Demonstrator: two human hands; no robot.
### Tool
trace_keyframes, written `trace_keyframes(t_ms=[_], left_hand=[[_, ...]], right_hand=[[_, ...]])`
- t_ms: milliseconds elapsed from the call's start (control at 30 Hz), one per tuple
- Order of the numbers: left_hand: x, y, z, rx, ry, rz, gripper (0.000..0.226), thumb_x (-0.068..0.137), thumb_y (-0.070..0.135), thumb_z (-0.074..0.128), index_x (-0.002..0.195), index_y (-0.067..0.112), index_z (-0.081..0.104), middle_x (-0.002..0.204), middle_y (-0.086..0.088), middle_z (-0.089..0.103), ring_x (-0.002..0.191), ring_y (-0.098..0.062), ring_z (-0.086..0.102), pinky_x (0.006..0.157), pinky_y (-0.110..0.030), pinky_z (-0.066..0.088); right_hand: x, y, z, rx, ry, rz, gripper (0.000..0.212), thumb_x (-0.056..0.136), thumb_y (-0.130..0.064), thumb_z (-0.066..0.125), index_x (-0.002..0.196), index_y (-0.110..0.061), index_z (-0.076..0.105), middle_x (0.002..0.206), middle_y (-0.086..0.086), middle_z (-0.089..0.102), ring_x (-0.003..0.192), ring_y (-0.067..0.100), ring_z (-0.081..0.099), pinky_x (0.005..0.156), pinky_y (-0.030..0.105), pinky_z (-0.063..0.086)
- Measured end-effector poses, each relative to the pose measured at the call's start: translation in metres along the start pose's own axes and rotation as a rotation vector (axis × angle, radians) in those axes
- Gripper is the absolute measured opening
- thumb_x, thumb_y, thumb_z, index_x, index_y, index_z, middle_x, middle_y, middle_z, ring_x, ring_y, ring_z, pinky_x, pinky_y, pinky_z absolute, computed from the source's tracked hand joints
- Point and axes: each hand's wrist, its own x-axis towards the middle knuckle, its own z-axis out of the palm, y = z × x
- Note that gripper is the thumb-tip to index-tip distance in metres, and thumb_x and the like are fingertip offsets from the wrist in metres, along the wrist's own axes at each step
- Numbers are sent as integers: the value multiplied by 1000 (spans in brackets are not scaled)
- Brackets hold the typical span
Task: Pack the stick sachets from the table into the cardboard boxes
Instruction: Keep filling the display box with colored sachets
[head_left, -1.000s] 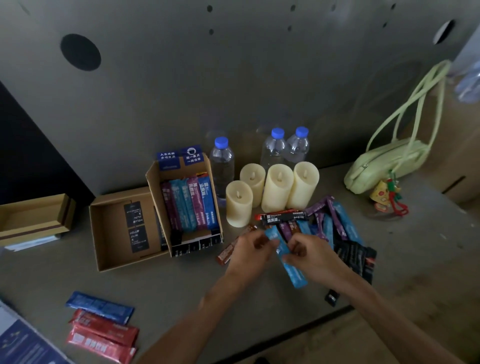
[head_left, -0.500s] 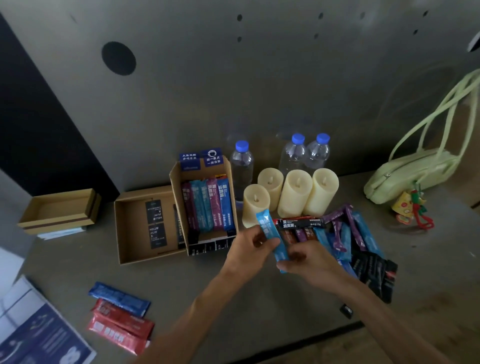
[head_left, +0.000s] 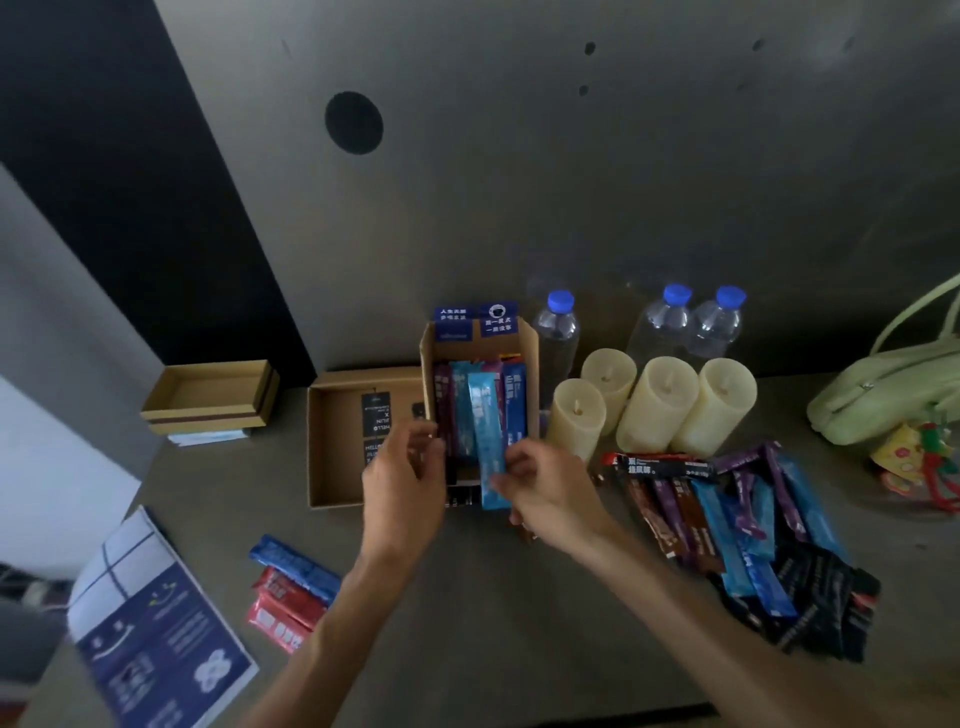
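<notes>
Grey tabletop (head_left: 519, 613) against perforated grey wall (head_left: 519, 208)

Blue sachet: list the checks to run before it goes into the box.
1. Grip: right hand pinches the blue sachet at its lower end: ok.
2. Alignment: sachet runs parallel to the row in the box: ok.
3. Free slot in the row: cannot tell, the sachet covers it.
4. Box steadied by left hand: cannot tell, contact unclear.
5. Path clear of the candles: ok.
</notes>
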Motion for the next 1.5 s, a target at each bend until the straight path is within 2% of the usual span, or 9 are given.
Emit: trace_keyframes(t_ms=[133, 233, 400, 533, 833, 967, 1100, 1267, 1500], left_hand=[[11, -24, -11, 112, -13, 5, 18, 96, 14, 58, 108, 27, 63, 104, 7, 65, 88, -3, 64, 74, -31, 59], [16, -26, -8, 151, -50, 4, 19, 95, 15, 62, 112, 22, 68, 104, 8, 66, 89, -3, 63, 73, -20, 55], [21, -25, -3, 125, -43, -31, 16, 93, 16, 66, 108, 20, 69, 96, 12, 66, 83, 1, 62, 74, -20, 55], [25, -30, -2, 124, -56, -40, 14, 94, 16, 65, 107, 18, 69, 98, 9, 68, 86, 0, 63, 76, -23, 58], [29, -36, 0, 136, -83, -50, 12, 94, 17, 64, 104, 21, 68, 97, 11, 68, 84, -3, 64, 76, -30, 60], [26, -36, -5, 137, -88, -47, 11, 94, 15, 63, 102, 22, 68, 97, 11, 68, 83, 2, 63, 68, -12, 53], [17, -46, -28, 110, -36, -106, 16, 90, 10, 66, 100, 20, 72, 88, 13, 71, 83, 4, 64, 73, -13, 52], [1, -73, -79, 237, 28, -195, 10, 90, 16, 69, 96, 23, 71, 83, 18, 66, 73, 11, 60, 64, -2, 44], [-21, -133, -143, 508, -6, -436, 11, 91, 17, 65, 100, 24, 67, 100, -2, 72, 85, -21, 68, 72, -40, 59]], right_hand=[[32, -12, 29, -64, 54, 49, 6, 97, -20, 65, 96, -14, 62, 101, 9, 72, 59, 12, 67, 44, 17, 49], [56, -7, 46, -147, 136, 87, 9, 95, -23, 63, 87, -22, 64, 101, 7, 73, 77, 25, 73, 67, 39, 63], [79, 5, 63, -174, 125, 117, 18, 95, -18, 63, 101, -7, 76, 103, 11, 74, 98, 28, 72, 81, 34, 61], [90, 12, 68, -274, 128, 126, 18, 93, -21, 65, 101, -8, 76, 102, 13, 75, 98, 30, 71, 82, 40, 61], [94, 14, 66, -334, 177, 93, 19, 95, -18, 66, 109, -7, 73, 111, 11, 74, 104, 24, 71, 82, 30, 59], [90, 12, 67, -335, 177, 64, 17, 97, -19, 64, 107, -8, 73, 110, 9, 74, 101, 22, 72, 75, 23, 54], [82, 13, 64, -333, 185, 49, 13, 95, -26, 66, 92, -17, 74, 97, 5, 76, 93, 23, 72, 78, 34, 57], [48, 6, 52, -223, 199, -117, 11, 93, -26, 70, 85, -18, 71, 79, -10, 68, 77, 6, 67, 66, 23, 51], [-6, -21, 89, -144, 15, -286, 7, 94, -25, 70, 88, -20, 71, 78, -14, 66, 79, -3, 63, 64, 7, 47]])
